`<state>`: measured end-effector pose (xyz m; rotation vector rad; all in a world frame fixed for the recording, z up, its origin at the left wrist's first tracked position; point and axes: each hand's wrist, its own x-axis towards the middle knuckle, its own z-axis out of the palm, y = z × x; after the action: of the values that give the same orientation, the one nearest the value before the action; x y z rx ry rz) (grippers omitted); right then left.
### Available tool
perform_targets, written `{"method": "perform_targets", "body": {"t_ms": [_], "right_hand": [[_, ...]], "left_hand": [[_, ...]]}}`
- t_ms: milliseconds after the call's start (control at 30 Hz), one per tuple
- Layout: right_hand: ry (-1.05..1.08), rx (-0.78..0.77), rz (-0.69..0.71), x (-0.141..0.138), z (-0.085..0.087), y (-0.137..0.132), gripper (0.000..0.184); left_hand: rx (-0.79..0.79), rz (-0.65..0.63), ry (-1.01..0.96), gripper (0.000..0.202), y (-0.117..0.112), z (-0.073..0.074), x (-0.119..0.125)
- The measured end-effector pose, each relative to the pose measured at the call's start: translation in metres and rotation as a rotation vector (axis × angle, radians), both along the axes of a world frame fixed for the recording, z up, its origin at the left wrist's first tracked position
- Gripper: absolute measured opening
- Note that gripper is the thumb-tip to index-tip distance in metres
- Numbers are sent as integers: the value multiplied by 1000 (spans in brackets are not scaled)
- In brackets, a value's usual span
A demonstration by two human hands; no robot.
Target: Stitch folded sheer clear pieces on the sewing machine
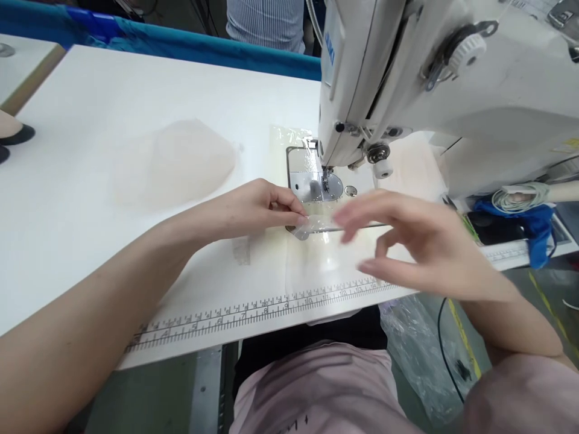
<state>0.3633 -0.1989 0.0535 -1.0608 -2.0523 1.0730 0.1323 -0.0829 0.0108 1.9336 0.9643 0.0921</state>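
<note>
My left hand [271, 208] is closed in a pinch on a small translucent strip [302, 234], just in front of the needle plate [307, 184]. To its right, my right hand [411, 241] hovers over the table with fingers apart and fingertips smeared by motion; nothing shows in it. Beyond both hands stands a white sewing machine [362, 72], its presser foot [325, 178] over the metal plate. Clear, shiny film [289, 134] lies around the plate. What the strip joins under my fingers cannot be made out.
A pale sheer fabric piece [194, 160] lies on the white table [90, 120]. A printed ruler [266, 308] runs along the front edge. Blue cloth [181, 45] lines the far edge; a person in a striped top [266, 24] is behind it. Beige, black-edged objects [13, 129] sit far left.
</note>
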Motion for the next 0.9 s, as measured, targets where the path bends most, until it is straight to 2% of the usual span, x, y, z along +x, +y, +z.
{"method": "perform_targets", "body": {"t_ms": [67, 133, 233, 333, 433, 533, 633, 767, 900], "right_hand": [[-7, -140, 14, -11, -15, 18, 54], [-5, -216, -13, -19, -31, 36, 58], [14, -246, -41, -25, -46, 56, 41], [-71, -210, -98, -24, -47, 66, 20], [-131, -126, -147, -22, -46, 70, 7], [-128, -66, -204, -22, -49, 69, 10], [-111, -35, -234, -23, -53, 65, 15], [-118, 13, -242, -23, -54, 61, 19], [-118, 17, -242, -20, -56, 59, 20]], "left_hand": [[-14, -17, -27, 23, -1, 3, 0], [-30, -26, -57, 24, -2, 4, -1], [-56, -56, -111, 24, -3, 4, -1], [-55, -28, -173, 22, -5, 1, 1], [-49, 117, -265, 17, -12, 0, 6], [-6, 236, -225, 25, -23, 3, 13], [67, 235, -138, 34, -33, 4, 20], [192, 290, -112, 20, -38, -2, 23], [114, 284, -76, 13, -36, -3, 21]]}}
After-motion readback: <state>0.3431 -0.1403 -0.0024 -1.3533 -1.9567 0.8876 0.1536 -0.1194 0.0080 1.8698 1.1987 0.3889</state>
